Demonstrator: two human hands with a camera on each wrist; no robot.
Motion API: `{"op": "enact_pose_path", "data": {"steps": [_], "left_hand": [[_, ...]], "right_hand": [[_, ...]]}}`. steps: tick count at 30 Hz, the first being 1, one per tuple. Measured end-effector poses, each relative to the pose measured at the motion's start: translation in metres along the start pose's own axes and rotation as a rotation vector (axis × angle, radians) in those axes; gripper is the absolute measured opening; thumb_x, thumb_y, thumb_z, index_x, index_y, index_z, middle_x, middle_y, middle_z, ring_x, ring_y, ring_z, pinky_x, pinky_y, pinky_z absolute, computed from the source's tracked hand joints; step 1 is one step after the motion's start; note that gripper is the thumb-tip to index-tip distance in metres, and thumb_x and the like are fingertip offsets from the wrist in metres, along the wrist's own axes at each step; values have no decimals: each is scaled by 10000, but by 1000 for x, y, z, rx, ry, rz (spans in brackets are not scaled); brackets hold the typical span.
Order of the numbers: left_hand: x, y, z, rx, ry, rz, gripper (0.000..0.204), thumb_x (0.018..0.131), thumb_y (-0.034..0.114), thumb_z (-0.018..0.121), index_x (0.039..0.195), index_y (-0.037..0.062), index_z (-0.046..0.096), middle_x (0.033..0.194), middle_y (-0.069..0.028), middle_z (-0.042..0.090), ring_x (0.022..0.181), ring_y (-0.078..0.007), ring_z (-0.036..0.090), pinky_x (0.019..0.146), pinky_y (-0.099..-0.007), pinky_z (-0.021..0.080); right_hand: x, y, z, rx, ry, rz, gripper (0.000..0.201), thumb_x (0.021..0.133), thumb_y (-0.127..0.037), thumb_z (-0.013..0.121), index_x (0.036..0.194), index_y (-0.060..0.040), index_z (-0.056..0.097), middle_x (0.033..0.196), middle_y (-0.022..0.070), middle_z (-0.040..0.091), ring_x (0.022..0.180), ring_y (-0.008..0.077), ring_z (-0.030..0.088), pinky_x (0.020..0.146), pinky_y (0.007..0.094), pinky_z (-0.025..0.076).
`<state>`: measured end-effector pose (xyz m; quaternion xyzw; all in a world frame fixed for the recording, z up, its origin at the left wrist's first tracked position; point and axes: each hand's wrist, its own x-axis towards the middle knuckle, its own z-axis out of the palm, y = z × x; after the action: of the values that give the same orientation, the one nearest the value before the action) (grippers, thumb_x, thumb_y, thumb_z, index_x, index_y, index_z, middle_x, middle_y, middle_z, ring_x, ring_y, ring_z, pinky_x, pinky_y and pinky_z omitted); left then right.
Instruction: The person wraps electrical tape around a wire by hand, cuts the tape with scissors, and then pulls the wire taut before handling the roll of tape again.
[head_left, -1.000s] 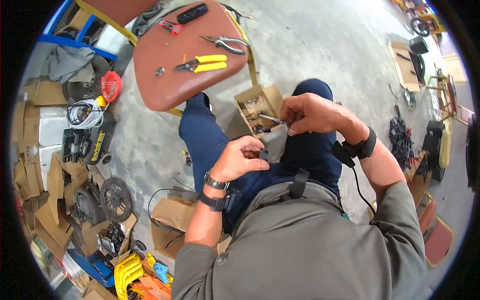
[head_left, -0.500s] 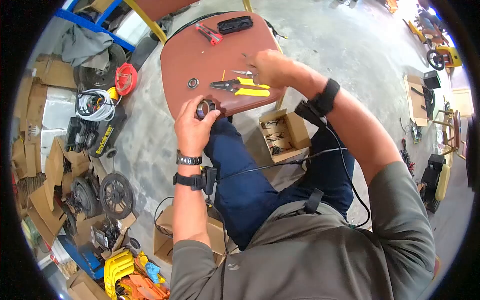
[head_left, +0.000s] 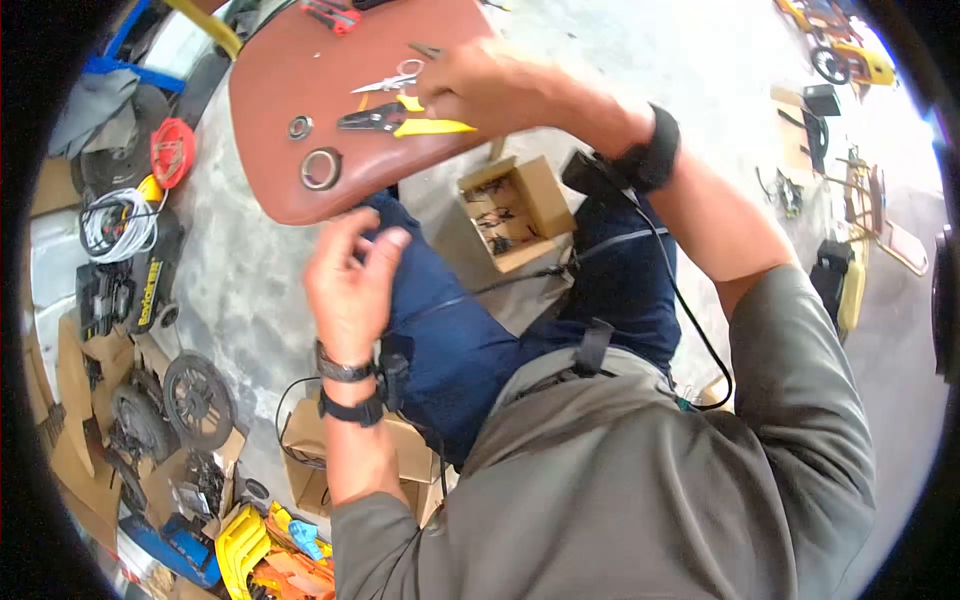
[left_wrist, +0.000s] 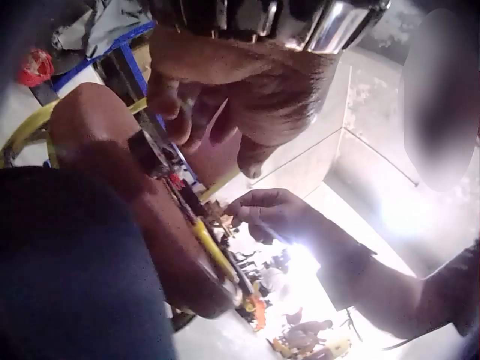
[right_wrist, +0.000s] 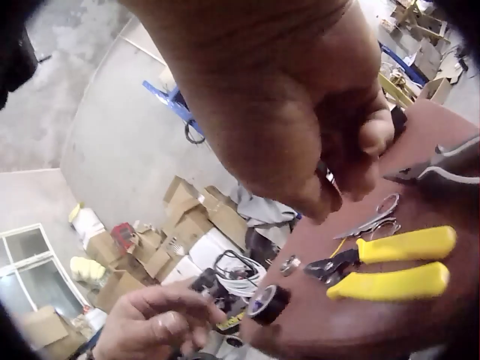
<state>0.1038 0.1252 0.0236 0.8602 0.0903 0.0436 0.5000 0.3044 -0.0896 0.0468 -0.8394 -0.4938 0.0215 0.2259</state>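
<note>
"What did the right hand (head_left: pixel 490 90) have?"

"Its thumb and fingers pinched a small shiny piece (right_wrist: pixel 328 175), mostly hidden, so nobody could tell what it was. A loose pinch might have let it slip onto the seat (head_left: pixel 285 75) below."

"And what lay around that grip?"

"The yellow-handled tool (head_left: pixel 435 128) was just under it, the scissors (head_left: pixel 378 84) beside that to the left, and the grey pliers (right_wrist: pixel 439 166) close by. Lowered carelessly, the hand could have snagged a handle or met a blade."

"Was the left hand (head_left: pixel 350 285) holding anything?"

"No, its fingers were loosely bent and apart. The tape roll (right_wrist: pixel 279 304) sat just beyond them, left of the right-hand grip and near the seat's edge. A brush of those fingertips might have tipped it off. The metal ring (head_left: pixel 292 128) lay a little farther past the roll."
</note>
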Motion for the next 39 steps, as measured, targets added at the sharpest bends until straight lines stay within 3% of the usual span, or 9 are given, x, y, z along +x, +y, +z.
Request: {"op": "enact_pose_path", "data": {"steps": [1, 4, 7, 11, 14, 18, 21, 26, 39], "left_hand": [[-16, 16, 9, 55, -105, 52, 303, 795, 36, 823, 1081, 17, 726, 1027, -63, 713, 823, -101, 617, 696, -262, 512], [-50, 33, 44, 99, -218, 375, 314, 781, 58, 820, 1076, 19, 719, 1062, -112, 722, 864, -206, 679, 738, -331, 550], [-63, 43, 74, 176, -275, 470, 317, 794, 90, 804, 1088, 16, 713, 1043, -157, 716, 883, -279, 702, 762, -360, 561], [-67, 49, 103, 232, -423, 360, 263, 832, 113, 761, 1072, 16, 719, 934, -152, 713, 787, -289, 701, 721, -351, 554], [-69, 48, 109, 125, -488, 265, 216, 826, 141, 758, 1010, 29, 744, 903, -137, 709, 780, -305, 685, 706, -384, 540], [-79, 58, 97, -16, -508, 119, 129, 866, 68, 757, 967, -11, 743, 782, -12, 680, 697, -73, 572, 634, -252, 472], [-81, 64, 86, -75, -539, 44, 105, 886, 51, 753, 968, -13, 749, 788, 31, 667, 698, -47, 544, 623, -229, 448], [-85, 71, 73, -160, -549, -64, 101, 896, 31, 754, 986, -13, 752, 828, 39, 672, 727, -44, 540, 648, -221, 443], [-75, 72, 73, -119, -545, -11, 89, 893, 37, 763, 961, -16, 741, 829, 26, 668, 743, -52, 535, 664, -226, 441]], "right_hand": [[-24, -9, -5, 128, -103, 172, 189, 879, -191, 627, 938, -67, 756, 863, 170, 729, 804, 383, 707, 726, 477, 562], [-114, -44, -26, 329, -255, 363, 198, 905, -171, 674, 1022, -22, 730, 929, 183, 720, 871, 333, 701, 798, 415, 545], [-188, -70, -25, 383, -223, 416, 274, 882, -147, 710, 1121, -14, 698, 1028, 178, 691, 958, 369, 678, 839, 433, 544], [-246, -92, -11, 361, -47, 416, 334, 838, -85, 744, 1157, -17, 672, 1009, 172, 666, 999, 376, 666, 846, 447, 542], [-255, -92, 7, 319, 20, 419, 323, 813, -96, 756, 1122, -44, 677, 964, 168, 667, 958, 386, 675, 816, 464, 543], [-251, -100, 7, 360, 66, 390, 266, 799, -187, 743, 1036, -73, 704, 928, 181, 691, 899, 401, 684, 793, 470, 549], [-241, -109, -1, 434, 39, 341, 240, 804, -221, 726, 976, -53, 720, 906, 184, 699, 886, 396, 686, 783, 467, 549], [-225, -112, -5, 464, 39, 165, 224, 816, -190, 747, 979, -36, 737, 896, 165, 695, 838, 380, 678, 761, 449, 540], [-192, -97, -5, 415, -282, 170, 197, 853, -207, 668, 926, -36, 735, 869, 161, 711, 864, 368, 688, 761, 457, 540]]}}
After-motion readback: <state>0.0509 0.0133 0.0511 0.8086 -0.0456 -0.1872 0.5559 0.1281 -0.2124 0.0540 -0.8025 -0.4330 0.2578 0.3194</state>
